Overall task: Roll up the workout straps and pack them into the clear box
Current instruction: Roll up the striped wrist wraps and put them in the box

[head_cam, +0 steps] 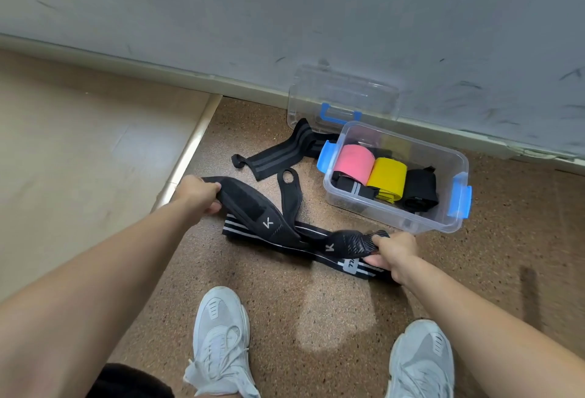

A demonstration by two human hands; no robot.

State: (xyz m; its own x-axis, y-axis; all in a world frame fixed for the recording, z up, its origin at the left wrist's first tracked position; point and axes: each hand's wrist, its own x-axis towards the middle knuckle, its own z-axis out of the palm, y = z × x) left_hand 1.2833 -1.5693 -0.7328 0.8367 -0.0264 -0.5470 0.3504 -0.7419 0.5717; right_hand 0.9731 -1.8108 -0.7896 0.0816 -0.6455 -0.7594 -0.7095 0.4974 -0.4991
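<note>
Hands are well apart, each curled round one end of a black padded strap (253, 210); the left hand (198, 193) grips its far-left end, the right hand (394, 253) its near-right end; it spans between them, crossing a white-striped strap (351, 267) lying flat on the floor. Beyond the right hand sits the clear box (395, 218), open, holding a pink roll (353, 163), a yellow roll (389, 176) and a black roll (421, 190); a grey-striped strap (285, 153) lies just left of it.

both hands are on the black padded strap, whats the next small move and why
Probably begin curling the end in the right hand toward the left hand: the black padded strap with white logos is stretched unrolled between both hands, while the clear plastic box with blue latches already holds a rolled pink band and has room.
</note>
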